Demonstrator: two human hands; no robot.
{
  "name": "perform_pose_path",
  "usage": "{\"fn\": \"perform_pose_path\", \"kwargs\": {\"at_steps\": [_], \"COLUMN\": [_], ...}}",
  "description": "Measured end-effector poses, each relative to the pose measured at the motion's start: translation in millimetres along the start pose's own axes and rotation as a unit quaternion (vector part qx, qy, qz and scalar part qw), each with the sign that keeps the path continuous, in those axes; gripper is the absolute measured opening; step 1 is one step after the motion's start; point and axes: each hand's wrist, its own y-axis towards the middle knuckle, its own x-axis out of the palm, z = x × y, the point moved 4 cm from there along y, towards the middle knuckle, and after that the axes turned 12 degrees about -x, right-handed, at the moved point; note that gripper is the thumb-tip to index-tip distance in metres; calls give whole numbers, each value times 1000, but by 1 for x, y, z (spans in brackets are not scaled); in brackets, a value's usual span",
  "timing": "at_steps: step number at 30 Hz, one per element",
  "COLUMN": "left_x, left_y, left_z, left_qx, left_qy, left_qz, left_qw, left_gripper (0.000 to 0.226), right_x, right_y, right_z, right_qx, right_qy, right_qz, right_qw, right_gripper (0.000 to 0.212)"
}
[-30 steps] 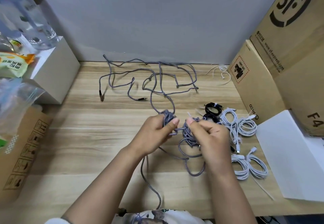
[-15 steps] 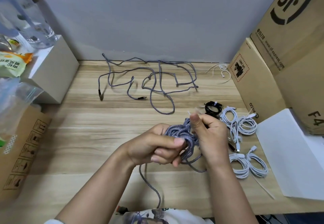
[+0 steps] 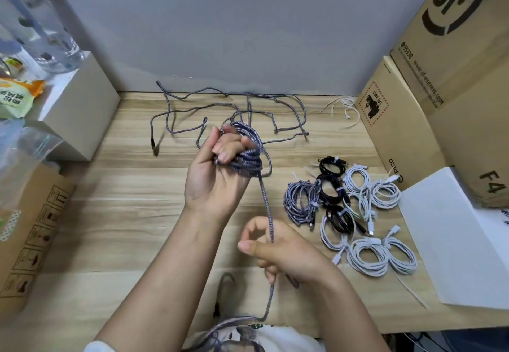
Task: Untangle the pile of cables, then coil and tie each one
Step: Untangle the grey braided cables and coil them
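A coil of grey braided cable (image 3: 248,156) is gripped by the curled fingers of the left hand (image 3: 214,175), raised above the desk (image 3: 110,214) middle. Its loose tail is pinched in the right hand (image 3: 278,249) near the front edge. Tied coils (image 3: 355,208) are gathered toward the right edge; a tangled grey cable (image 3: 234,112) lies along the back edge.

Cardboard boxes (image 3: 451,81) are standing to your right on the counter (image 3: 132,214), a white sheet (image 3: 454,236) lying beside them; a snack packet (image 3: 16,97) is sitting far left.
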Motion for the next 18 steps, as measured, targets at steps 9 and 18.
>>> {"fn": "perform_pose_path", "kwargs": {"at_steps": [9,18], "left_x": [-22,-27], "left_y": [19,6], "left_z": [-3,-21], "left_qx": [160,149], "left_qy": [301,668], "left_qz": [125,99], "left_qw": [932,723], "left_gripper": [12,21], "right_x": [3,-13], "right_y": [-10,-19], "right_z": [-21,-34], "right_qx": [-46,-44], "right_qy": [-172,153], "right_qz": [2,168], "right_qw": [984,973], "right_gripper": [21,36]}}
